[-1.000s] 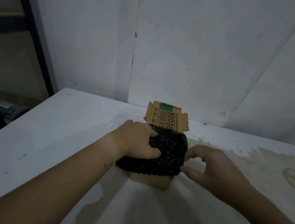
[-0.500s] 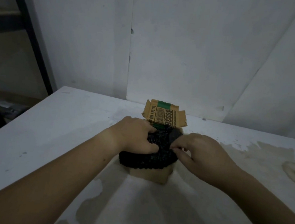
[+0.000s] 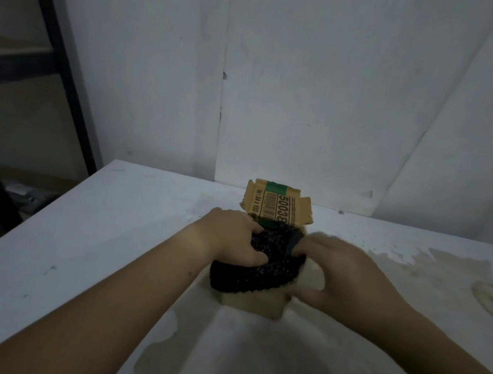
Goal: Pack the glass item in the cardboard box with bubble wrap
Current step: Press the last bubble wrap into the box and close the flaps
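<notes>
While both hands press on it from either side, a black bubble-wrapped bundle (image 3: 255, 268) sits in the mouth of a small cardboard box (image 3: 255, 304), bulging out over the box's near and left edges rather than lying fully inside. Whatever glass is within the wrap cannot be seen. The left hand (image 3: 234, 237) lies on the bundle's upper left, its fingers (image 3: 258, 230) clenched into the dark wrap. The right hand (image 3: 341, 278) is blurred; its fingers curl against the bundle's right side and its thumb reaches along the box's right wall, though how firmly it grasps I cannot tell. Behind the bundle one box flap (image 3: 277, 205) stands upright, printed with a barcode, digits and a green band. The box rests on a white, stained surface (image 3: 103, 234) near its far edge, close to a pale wall (image 3: 306, 88).
</notes>
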A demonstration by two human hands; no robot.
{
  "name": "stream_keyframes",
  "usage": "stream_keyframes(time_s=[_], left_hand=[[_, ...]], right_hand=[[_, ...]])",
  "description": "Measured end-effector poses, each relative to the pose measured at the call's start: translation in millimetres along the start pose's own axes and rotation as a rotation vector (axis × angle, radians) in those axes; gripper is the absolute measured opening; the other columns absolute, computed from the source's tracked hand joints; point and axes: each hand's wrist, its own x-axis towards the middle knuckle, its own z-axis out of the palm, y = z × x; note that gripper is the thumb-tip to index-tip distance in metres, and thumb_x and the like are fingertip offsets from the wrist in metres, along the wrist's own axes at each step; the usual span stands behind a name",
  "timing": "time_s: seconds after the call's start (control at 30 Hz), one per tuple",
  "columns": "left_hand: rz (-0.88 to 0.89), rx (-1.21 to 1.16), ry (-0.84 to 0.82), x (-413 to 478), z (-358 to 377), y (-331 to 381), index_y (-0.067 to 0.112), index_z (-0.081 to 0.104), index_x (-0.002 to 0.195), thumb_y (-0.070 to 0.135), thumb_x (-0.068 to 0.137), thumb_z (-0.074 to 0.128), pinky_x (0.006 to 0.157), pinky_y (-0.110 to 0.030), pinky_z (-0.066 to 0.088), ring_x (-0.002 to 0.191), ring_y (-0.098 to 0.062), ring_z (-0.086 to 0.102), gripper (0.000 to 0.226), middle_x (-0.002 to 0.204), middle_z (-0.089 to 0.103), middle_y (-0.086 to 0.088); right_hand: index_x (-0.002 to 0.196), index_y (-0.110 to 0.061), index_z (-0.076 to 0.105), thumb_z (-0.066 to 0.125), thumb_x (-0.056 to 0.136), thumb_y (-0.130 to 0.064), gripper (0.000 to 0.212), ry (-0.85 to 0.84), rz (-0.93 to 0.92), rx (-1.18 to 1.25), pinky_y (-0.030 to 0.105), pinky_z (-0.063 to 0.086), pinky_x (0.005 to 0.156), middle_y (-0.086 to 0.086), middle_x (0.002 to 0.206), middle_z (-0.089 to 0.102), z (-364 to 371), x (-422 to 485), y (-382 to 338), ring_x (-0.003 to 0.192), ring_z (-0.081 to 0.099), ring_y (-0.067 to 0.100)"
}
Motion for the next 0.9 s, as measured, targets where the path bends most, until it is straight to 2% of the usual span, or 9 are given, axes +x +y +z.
stream_keyframes(time_s=[0.1, 0.23, 0.33, 0.43, 0.57, 0.7, 0.77, 0.8, 0.9], left_hand=[[-0.001, 0.025, 0.008, 1.8, 0.5, -0.3, 0.031, 0.064, 0.119, 0.070, 0.069, 0.043, 0.081, -0.034, 0.047, 0.099, -0.018, 0.062, 0.067, 0.110, 0.067, 0.006], [0.004, 0.032, 0.016, 2.3, 2.4, -1.1, 0.032, 0.063, 0.123, 0.070, 0.068, 0.042, 0.088, -0.037, 0.049, 0.100, -0.017, 0.062, 0.070, 0.115, 0.067, 0.006], [0.026, -0.005, 0.038, 1.2, 2.0, 0.5, 0.036, 0.064, 0.121, 0.069, 0.069, 0.043, 0.087, -0.036, 0.049, 0.097, -0.016, 0.061, 0.065, 0.114, 0.067, 0.008], [0.025, 0.009, 0.041, -0.2, 2.1, -0.1, 0.034, 0.063, 0.125, 0.068, 0.069, 0.042, 0.089, -0.037, 0.049, 0.101, -0.016, 0.061, 0.068, 0.117, 0.066, 0.008], [0.045, -0.044, 0.108, -6.7, 4.8, -2.3, 0.033, 0.063, 0.123, 0.061, 0.075, 0.047, 0.088, -0.036, 0.050, 0.102, -0.017, 0.061, 0.057, 0.117, 0.065, 0.007], [0.175, -0.379, 0.449, -31.5, 14.5, -7.2, 0.037, 0.051, 0.133, 0.053, 0.086, 0.058, 0.095, -0.022, 0.045, 0.113, -0.002, 0.055, 0.050, 0.129, 0.056, 0.015], [0.098, -0.597, 0.580, -49.1, 27.3, -16.3, 0.043, 0.042, 0.133, 0.060, 0.084, 0.056, 0.095, -0.013, 0.039, 0.120, 0.009, 0.045, 0.054, 0.134, 0.045, 0.025], [0.020, -0.707, 0.555, -57.4, 34.8, -22.3, 0.044, 0.036, 0.134, 0.065, 0.080, 0.057, 0.097, -0.015, 0.039, 0.124, 0.009, 0.042, 0.062, 0.137, 0.040, 0.026], [-0.138, -0.964, 0.270, -74.5, 56.1, -36.8, 0.042, 0.023, 0.140, 0.066, 0.064, 0.068, 0.103, -0.033, 0.045, 0.127, -0.004, 0.044, 0.092, 0.142, 0.036, 0.022]], right_hand=[[0.115, -0.032, 0.065, 0.064, 0.069, -0.069, 0.059, 0.061, -0.015, -0.207, 0.034, 0.046, 0.082, -0.014, 0.118, 0.062, -3.7, 6.8, -0.4, 0.104, 0.055, 0.017], [0.095, -0.032, 0.066, 0.054, 0.069, -0.068, 0.047, -0.091, -0.034, -0.340, 0.037, 0.039, 0.084, -0.013, 0.096, 0.065, 0.3, 19.9, -3.8, 0.100, 0.052, 0.019], [0.078, -0.030, 0.064, 0.053, 0.065, -0.069, 0.042, -0.148, -0.014, -0.311, 0.037, 0.038, 0.084, -0.011, 0.081, 0.062, -0.4, 28.5, 1.1, 0.097, 0.050, 0.019], [0.073, -0.029, 0.063, 0.053, 0.067, -0.072, 0.044, -0.195, -0.027, -0.242, 0.037, 0.036, 0.093, -0.011, 0.083, 0.065, 4.3, 32.0, 6.7, 0.111, 0.048, 0.019], [0.077, -0.029, 0.064, 0.053, 0.071, -0.074, 0.046, -0.084, -0.056, -0.126, 0.031, 0.036, 0.089, -0.012, 0.088, 0.065, 13.1, 22.6, 8.9, 0.114, 0.050, 0.015], [0.081, -0.025, 0.067, 0.060, 0.072, -0.074, 0.050, 0.073, -0.080, -0.022, 0.028, 0.042, 0.073, -0.012, 0.082, 0.063, 19.0, 9.9, 10.7, 0.089, 0.056, 0.012], [0.087, -0.022, 0.064, 0.071, 0.067, -0.069, 0.052, 0.156, -0.069, 0.012, 0.026, 0.043, 0.068, -0.010, 0.084, 0.061, 24.2, 2.7, 9.8, 0.082, 0.053, 0.012], [0.090, -0.021, 0.059, 0.078, 0.064, -0.064, 0.053, 0.207, -0.058, 0.050, 0.022, 0.040, 0.064, -0.009, 0.086, 0.056, 27.1, -0.6, 9.6, 0.078, 0.050, 0.012], [0.087, -0.021, 0.049, 0.087, 0.064, -0.046, 0.051, 0.325, -0.090, 0.103, 0.022, 0.035, 0.059, -0.008, 0.087, 0.047, 32.7, -7.7, 10.7, 0.073, 0.043, 0.013]])
